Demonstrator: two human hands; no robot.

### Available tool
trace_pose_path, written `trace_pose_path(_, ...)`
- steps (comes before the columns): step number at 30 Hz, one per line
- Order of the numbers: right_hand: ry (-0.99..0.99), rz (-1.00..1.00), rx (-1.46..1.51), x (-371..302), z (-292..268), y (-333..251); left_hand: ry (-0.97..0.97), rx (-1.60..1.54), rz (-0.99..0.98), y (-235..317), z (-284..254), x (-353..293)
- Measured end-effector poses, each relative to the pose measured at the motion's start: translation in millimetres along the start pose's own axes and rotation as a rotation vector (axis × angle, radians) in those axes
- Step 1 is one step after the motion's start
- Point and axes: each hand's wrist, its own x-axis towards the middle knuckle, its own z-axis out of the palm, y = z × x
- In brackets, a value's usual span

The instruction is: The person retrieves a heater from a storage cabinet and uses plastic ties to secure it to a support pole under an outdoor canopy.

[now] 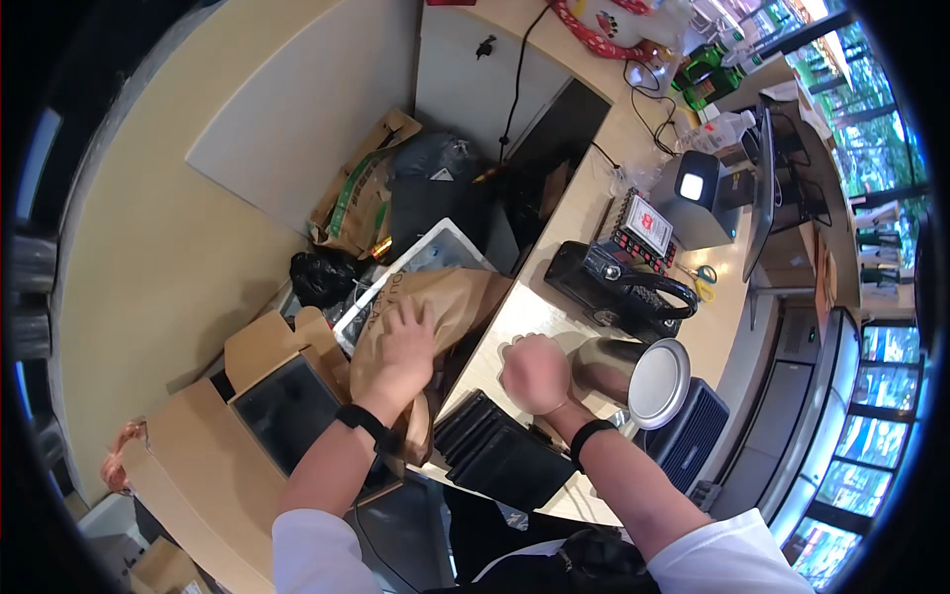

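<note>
My left hand lies with its fingers spread on a brown paper bag, which leans against the desk's left edge. Below the bag is a white-rimmed foam box, partly covered by it. My right hand is blurred; its compact outline looks like a fist leaning on the pale wooden desk, with no object visible in it. Beside that hand lies a metal canister with a silvery round end. A stack of black folders sits nearer me on the desk.
A black handled bag, scissors, a calculator-like keypad, a lamp and green bottles stand farther along the desk. Left, an open cardboard box, black plastic bags and another paper bag crowd the floor by a curved wall.
</note>
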Motion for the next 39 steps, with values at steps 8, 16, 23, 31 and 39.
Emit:
trace_pose_path(8, -0.04, 0.011, -0.041, 0, 0, -4, 0.434, -0.564, -0.171, -134, 6, -4)
trace_pose_path(16, -0.032, 0.004, -0.061, 2, -1, -6, 0.298, -0.687, -0.26, -155, -38, -72)
trace_pose_path(23, -0.03, 0.009, -0.051, 0, 2, -3, 0.059, 0.018, 0.263, -102, -46, -38)
trace_pose_path(31, -0.088, 0.04, -0.043, 1, -1, -2, 0.324, -0.074, 0.499, -19, -117, 111)
trace_pose_path(39, -0.12, 0.034, -0.033, 4, -7, 2, -0.047, -0.269, 0.516, 21, 42, 245)
